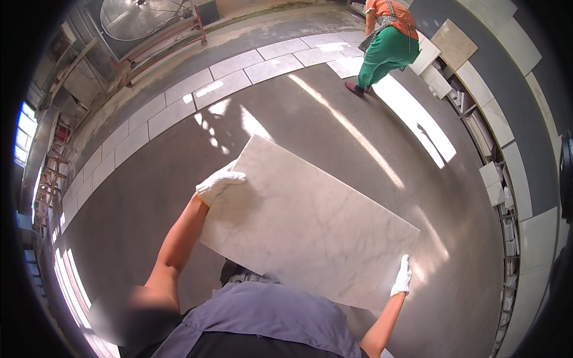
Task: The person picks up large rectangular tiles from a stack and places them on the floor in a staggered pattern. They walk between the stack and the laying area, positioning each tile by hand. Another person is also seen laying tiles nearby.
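A large rectangular slab of white marble (310, 221) with faint grey veins is held up in front of my body, above the floor. It is tilted, with its left end farther from me than its right. My left hand (219, 182), in a white knit glove, grips the slab's left edge, thumb lying over the top face. At the right edge my right hand (402, 277), gloved in white too, clasps the stone with its fingers pointing up along the side. The fingers under the slab are hidden on both sides.
Rows of pale slabs (222, 87) lie on the grey floor (149, 179) ahead and to the left. A co-worker (391, 45) in green trousers bends over at the far right. Along the right side runs a rack (477, 128) of stone pieces. A red-framed cart (161, 48) stands at the far left.
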`<control>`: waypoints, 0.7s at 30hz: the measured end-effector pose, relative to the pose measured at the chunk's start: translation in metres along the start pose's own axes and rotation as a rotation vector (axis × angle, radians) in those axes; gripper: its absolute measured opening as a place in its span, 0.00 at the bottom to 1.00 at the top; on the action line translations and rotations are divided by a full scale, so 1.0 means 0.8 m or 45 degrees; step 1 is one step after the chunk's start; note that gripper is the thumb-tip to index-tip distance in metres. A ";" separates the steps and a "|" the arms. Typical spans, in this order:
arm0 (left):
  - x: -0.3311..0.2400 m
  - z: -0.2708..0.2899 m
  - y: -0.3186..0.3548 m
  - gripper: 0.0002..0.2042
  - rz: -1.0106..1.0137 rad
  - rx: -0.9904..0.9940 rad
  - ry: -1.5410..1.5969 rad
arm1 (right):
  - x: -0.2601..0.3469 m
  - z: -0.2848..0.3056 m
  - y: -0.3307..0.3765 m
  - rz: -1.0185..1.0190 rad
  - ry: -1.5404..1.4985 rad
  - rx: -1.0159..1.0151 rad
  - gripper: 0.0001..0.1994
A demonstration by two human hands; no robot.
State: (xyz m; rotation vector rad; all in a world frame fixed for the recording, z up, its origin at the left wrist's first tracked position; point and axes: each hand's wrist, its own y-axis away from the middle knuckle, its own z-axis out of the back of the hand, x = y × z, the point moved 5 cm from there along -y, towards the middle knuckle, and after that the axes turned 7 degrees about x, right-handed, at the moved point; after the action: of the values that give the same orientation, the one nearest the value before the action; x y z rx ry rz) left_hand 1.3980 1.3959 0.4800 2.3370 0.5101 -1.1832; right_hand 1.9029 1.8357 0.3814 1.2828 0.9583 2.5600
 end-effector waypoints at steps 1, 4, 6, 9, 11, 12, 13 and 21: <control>-0.010 0.010 -0.025 0.40 -0.026 -0.018 0.018 | 0.033 -0.021 -0.033 0.055 0.011 0.051 0.45; -0.056 0.045 -0.111 0.39 -0.053 -0.120 -0.010 | 0.155 -0.099 -0.146 0.136 -0.017 0.174 0.43; -0.085 0.070 -0.156 0.39 0.079 -0.240 0.059 | 0.222 -0.151 -0.198 0.089 -0.037 0.237 0.42; -0.134 0.089 -0.216 0.40 -0.033 -0.226 0.110 | 0.343 -0.219 -0.264 0.063 0.111 0.418 0.38; -0.157 0.101 -0.237 0.40 -0.168 -0.227 0.077 | 0.406 -0.251 -0.286 0.150 -0.053 0.620 0.36; -0.166 0.114 -0.250 0.40 -0.154 -0.266 0.059 | 0.431 -0.270 -0.296 0.198 -0.152 0.728 0.35; -0.172 0.127 -0.266 0.41 -0.139 -0.289 0.046 | 0.449 -0.290 -0.312 0.174 -0.090 0.713 0.33; -0.251 0.282 -0.452 0.17 0.209 -0.494 0.070 | 0.592 -0.467 -0.461 0.049 0.526 0.448 0.36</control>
State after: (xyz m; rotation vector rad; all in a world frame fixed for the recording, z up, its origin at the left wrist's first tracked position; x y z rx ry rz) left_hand 0.9521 1.5438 0.4418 2.0378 0.5047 -0.8591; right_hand 1.2598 2.1231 0.3219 0.8459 1.5289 2.8385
